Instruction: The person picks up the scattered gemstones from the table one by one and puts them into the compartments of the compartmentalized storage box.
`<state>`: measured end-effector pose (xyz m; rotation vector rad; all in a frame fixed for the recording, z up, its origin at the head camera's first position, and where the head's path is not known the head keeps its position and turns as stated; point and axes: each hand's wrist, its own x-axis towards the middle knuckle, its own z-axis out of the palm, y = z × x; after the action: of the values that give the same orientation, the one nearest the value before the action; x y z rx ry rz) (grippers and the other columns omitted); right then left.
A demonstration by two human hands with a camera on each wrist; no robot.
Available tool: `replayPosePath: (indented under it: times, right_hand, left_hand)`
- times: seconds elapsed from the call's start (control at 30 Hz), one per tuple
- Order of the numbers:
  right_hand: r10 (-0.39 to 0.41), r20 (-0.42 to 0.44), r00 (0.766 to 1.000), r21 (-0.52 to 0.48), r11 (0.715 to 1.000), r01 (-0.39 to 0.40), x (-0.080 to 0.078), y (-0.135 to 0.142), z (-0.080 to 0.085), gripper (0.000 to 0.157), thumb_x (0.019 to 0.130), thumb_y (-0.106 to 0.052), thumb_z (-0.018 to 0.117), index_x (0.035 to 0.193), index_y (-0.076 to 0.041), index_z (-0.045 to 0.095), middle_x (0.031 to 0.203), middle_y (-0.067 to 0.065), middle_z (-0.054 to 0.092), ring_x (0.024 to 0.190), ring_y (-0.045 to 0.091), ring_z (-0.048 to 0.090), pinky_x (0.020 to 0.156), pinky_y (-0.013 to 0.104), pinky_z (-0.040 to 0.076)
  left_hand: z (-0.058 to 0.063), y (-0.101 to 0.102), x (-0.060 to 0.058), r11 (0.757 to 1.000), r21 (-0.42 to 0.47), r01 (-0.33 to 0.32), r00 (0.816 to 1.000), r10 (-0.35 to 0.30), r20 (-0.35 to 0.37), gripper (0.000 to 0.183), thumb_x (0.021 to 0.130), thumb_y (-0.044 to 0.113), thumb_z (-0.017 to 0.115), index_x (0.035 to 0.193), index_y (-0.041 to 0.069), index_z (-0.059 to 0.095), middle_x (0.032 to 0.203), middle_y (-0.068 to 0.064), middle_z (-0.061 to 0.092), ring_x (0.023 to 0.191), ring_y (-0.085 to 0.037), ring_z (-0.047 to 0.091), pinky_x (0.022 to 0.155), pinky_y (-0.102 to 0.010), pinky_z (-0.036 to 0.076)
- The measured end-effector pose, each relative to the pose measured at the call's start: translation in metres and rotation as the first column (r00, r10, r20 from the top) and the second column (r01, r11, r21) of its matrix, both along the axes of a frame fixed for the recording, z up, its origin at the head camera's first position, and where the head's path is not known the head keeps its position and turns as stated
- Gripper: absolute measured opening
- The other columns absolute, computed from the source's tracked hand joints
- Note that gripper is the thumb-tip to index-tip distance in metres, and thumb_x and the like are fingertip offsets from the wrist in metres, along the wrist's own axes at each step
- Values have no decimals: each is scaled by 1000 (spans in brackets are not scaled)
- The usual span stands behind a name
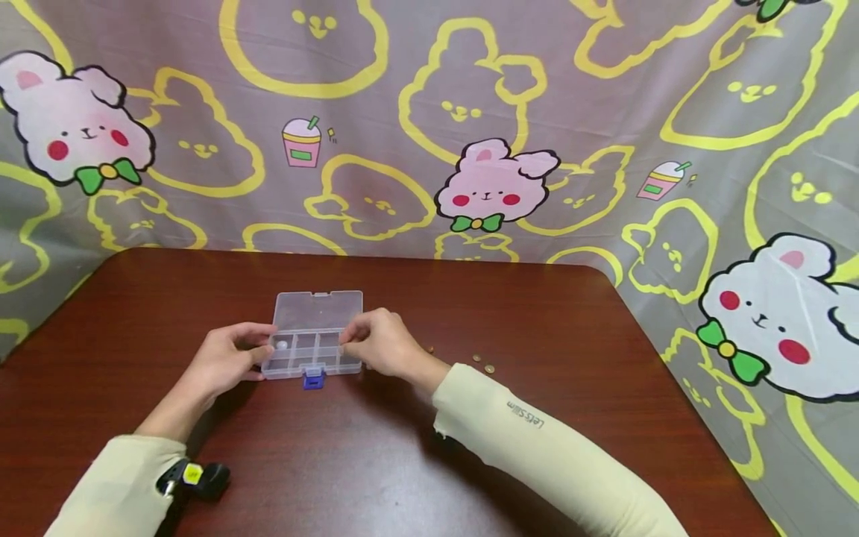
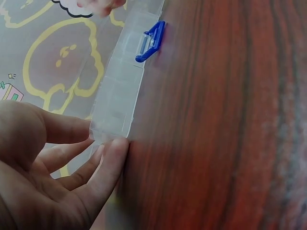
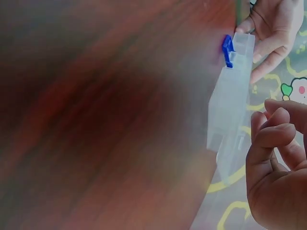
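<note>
A clear plastic compartment box [image 1: 305, 363] lies on the table with its lid [image 1: 318, 310] tipped back and a blue latch [image 1: 313, 380] at its front. My left hand [image 1: 231, 358] grips the box's left end, thumb and fingers at its corner. A small whitish round thing [image 1: 282, 345] sits in the rear left compartment, near the left fingertips. Over the right-hand compartments, my right hand [image 1: 380, 343] has curled fingers, its thumb and index tips close together. No object shows between those tips, and the hand hides part of the box's right end.
Several small brass-coloured round pieces, one of them a nearer piece [image 1: 490, 368], lie on the brown wooden table [image 1: 376, 455] right of the box. A patterned cloth [image 1: 376, 127] hangs behind the table. A black device [image 1: 213, 481] is at the left sleeve.
</note>
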<state>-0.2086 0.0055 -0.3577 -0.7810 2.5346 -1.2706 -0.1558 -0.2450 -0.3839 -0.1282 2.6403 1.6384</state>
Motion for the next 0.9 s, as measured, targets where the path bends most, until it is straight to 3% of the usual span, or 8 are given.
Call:
replayPosePath:
  times: [0.4, 0.7, 0.77, 0.9]
  right_hand:
    - [25, 70, 997, -73, 997, -20, 14, 57, -5, 3, 88, -4, 76, 91, -3, 76, 72, -1, 69, 47, 10, 53, 46, 24, 48]
    - [2, 78, 997, -41, 999, 1, 21, 100, -1, 7, 88, -5, 76, 95, -4, 75, 73, 0, 66, 45, 14, 51, 40, 27, 46]
    - [-10, 86, 996, -40, 999, 14, 22, 108, -2, 8, 88, -5, 76, 96, -3, 75, 74, 4, 68, 46, 22, 54, 40, 27, 46]
    - [-40, 101, 994, -38, 998, 44, 27, 124, -4, 9, 87, -4, 76, 96, -2, 74, 74, 5, 68, 49, 22, 57, 43, 26, 46]
  left_hand:
    - [-1, -2, 0, 1000, 16, 4, 1000, -4, -3, 40, 97, -1, 61, 133, -13, 53, 119, -31, 57, 87, -21, 62, 64, -34, 61]
    - [-2, -3, 0, 1000, 10, 1, 1000, -2, 11, 41, 97, 1, 61, 135, -12, 53, 121, -30, 56, 88, -23, 61, 66, -34, 61]
    - [-2, -3, 0, 1000, 10, 3, 1000, -3, 15, 41, 97, 1, 61, 135, -11, 53, 121, -29, 55, 89, -23, 61, 66, -34, 61]
    - [-2, -2, 0, 1000, 5, 4, 1000, -4, 18, 41, 97, 1, 61, 135, -11, 53, 120, -29, 56, 89, -23, 61, 66, -34, 61]
